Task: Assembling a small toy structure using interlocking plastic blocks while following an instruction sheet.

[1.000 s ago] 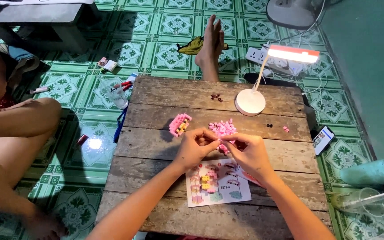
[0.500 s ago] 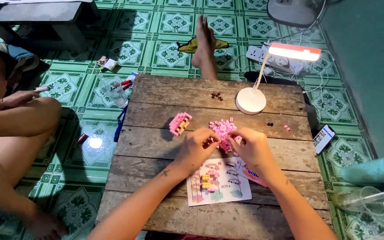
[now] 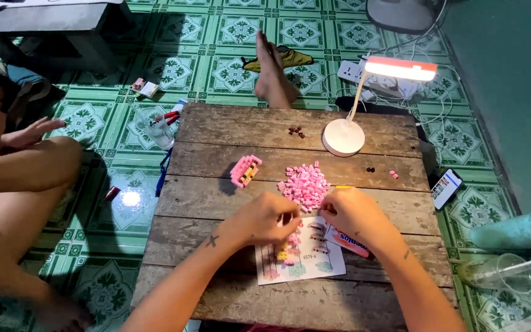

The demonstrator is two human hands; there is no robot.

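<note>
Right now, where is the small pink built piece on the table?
In the head view, the pink built piece sits left of centre on the wooden table, left of the loose pink brick pile and beyond the left hand.

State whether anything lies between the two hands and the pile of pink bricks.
Nothing visible does. Left hand and right hand rest at the near edge of the pink bricks, over the instruction sheet.

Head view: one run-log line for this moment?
left hand: at pink brick pile | right hand: beside pile | instruction sheet: under hands | lamp: on
</note>
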